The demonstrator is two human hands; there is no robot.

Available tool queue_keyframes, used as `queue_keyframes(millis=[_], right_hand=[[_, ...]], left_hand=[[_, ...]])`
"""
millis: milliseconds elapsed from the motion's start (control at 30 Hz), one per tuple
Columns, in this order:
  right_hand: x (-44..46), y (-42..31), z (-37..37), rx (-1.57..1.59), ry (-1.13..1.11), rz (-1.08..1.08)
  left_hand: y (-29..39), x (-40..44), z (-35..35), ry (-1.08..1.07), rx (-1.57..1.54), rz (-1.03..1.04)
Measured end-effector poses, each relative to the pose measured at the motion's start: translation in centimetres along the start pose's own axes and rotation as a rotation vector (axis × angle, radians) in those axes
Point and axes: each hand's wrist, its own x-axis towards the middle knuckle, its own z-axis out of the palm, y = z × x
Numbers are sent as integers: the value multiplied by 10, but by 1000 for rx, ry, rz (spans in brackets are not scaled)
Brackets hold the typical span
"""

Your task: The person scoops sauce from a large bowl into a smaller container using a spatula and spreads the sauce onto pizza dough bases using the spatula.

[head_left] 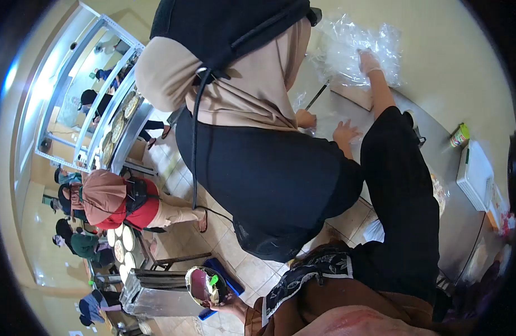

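I see a silvery-grey worktop (464,227), colourless plastic (347,47), a white basket (476,175) and a green-and-yellow tub (460,135). One scarf (308,280) is black with white leaf-like motifs — brown cloth (319,302) beside it. Another headscarf (241,95) is plain beige over a black garment (274,187) — and a bowl (199,284) shows mauve and bright green inside.

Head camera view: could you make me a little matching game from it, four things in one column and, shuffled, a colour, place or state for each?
Things
1. Plastic sheeting
2. Bowl
3. Thin dark tool
4. Basket

Descriptions
A. White, towards the picture's right edge
B. Pink inside, with something bright green
C. Clear and crumpled, near the picture's top
D. Slim, sticking out from a closed hand

Pairs: 1-C, 2-B, 3-D, 4-A
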Motion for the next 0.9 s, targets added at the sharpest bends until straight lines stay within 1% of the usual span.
queue_keyframes(millis=[33, 67, 133, 167, 200, 233, 267, 367, 400, 467, 500, 533, 600, 667, 733, 800, 833, 900], right_hand=[[-13, -25, -28, -4, -133, 8], [-23, -28, -48, -4, -265, 16], [-28, -26, -50, 11, -213, 50], [-30, -30, -71, 12, -181, 68], [-33, -29, -95, 24, -226, 101], [-42, -39, -146, 36, -268, 131], [-53, -66, -167, 43, -316, 161], [-72, -45, -148, 71, 52, 78], [-69, -34, -133, 46, 202, 77], [-80, -20, -111, 2, 586, 78], [-87, -55, -157, 190, 399, 324], [-107, -68, -173, 247, 486, 337], [-163, -121, -206, 385, 625, 215], [-235, -183, -244, 506, 687, -14], [-297, -245, -286, 605, 754, -217], [-360, -323, -328, 704, 797, -400], [-392, -366, -346, 776, 770, -494], [-462, -459, -369, 953, 655, -677]], left_hand=[[3, 11, -1, 19, -13, -11], [1, 5, -8, 19, -10, 24], [-3, 2, -20, 17, -7, 82], [-2, -2, -20, 9, 1, 98], [-2, -3, -21, -1, 7, 113], [-1, -6, -21, -9, 11, 127], [0, 15, -25, 8, -11, 113], [3, 21, -44, 55, -87, 105], [8, 14, -38, 70, -50, 149], [21, 48, -76, -13, -143, 115], [28, 63, -94, -53, -188, 94], [40, 72, -112, -64, -213, 100], [62, 78, -124, -41, -231, 86], [93, 77, -151, 10, -249, 79], [129, 78, -174, 72, -259, 124], [166, 84, -205, 146, -193, 239], [187, 85, -218, 97, -183, 300], [223, 86, -244, 169, -147, 383]])
